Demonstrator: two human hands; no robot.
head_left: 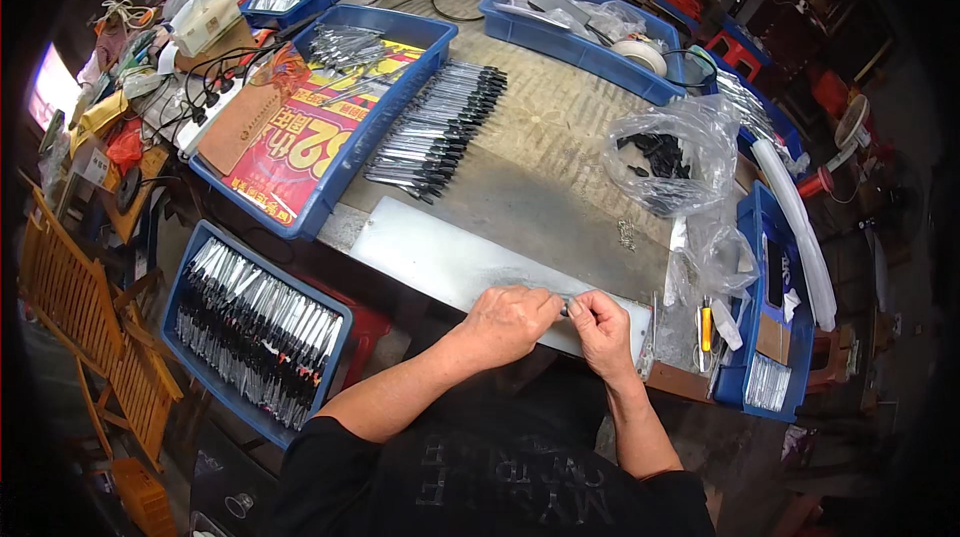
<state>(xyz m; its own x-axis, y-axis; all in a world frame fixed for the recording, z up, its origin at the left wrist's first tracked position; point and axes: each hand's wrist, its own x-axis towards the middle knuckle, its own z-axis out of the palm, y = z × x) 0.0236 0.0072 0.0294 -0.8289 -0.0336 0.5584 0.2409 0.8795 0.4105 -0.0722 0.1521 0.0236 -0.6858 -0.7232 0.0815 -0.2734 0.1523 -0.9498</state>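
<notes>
White board (440,245) lies under the left hand (505,322) and right hand (602,333), fingertips together, pinching what looks like a small dark part (566,308).

Workshop, worktable (545,152), blue trays (278,268), rows of parts (436,132)

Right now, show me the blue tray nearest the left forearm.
The lower-left blue tray, packed with pens, right beside the left forearm; the other blue trays sit farther off.
</notes>
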